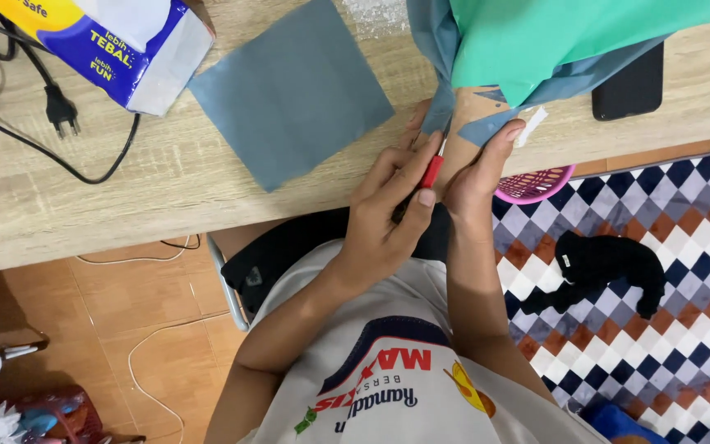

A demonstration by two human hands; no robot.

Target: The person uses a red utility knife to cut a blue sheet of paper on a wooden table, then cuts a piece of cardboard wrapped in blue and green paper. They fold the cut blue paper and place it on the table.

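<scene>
Near the middle of the frame, the person's two bare hands meet at the near edge of the pale wooden tabletop (166, 177). One hand (388, 222), at centre, is clenched around a slim red-handled cutting tool (432, 171), its thumb pressed along the handle and the thin metal tip pointing up toward the sheet material above. Which hand is the left and which the right is hard to tell from this view; by the way the forearms run, the hand on the tool reads as the left and the other as the right. That other hand (478, 177) lies just beside the tool on its right, fingers stretched upward and pressing on a grey-blue strip of sheet (486, 125), with a small white scrap (532, 123) at its fingertip.

Above the hands, at the upper right, a large green flexible sheet (552, 41) lies over the grey-blue material. A separate grey-blue square sheet (289, 94) lies flat at upper centre, well apart from the hands. A blue, yellow and white packet (117, 49) and a black power plug with cable (61, 113) sit in the upper left. A black phone (630, 86) lies at the upper right, and a pink plastic basket (533, 184) shows under the table edge, above the chequered mat (684, 222).
</scene>
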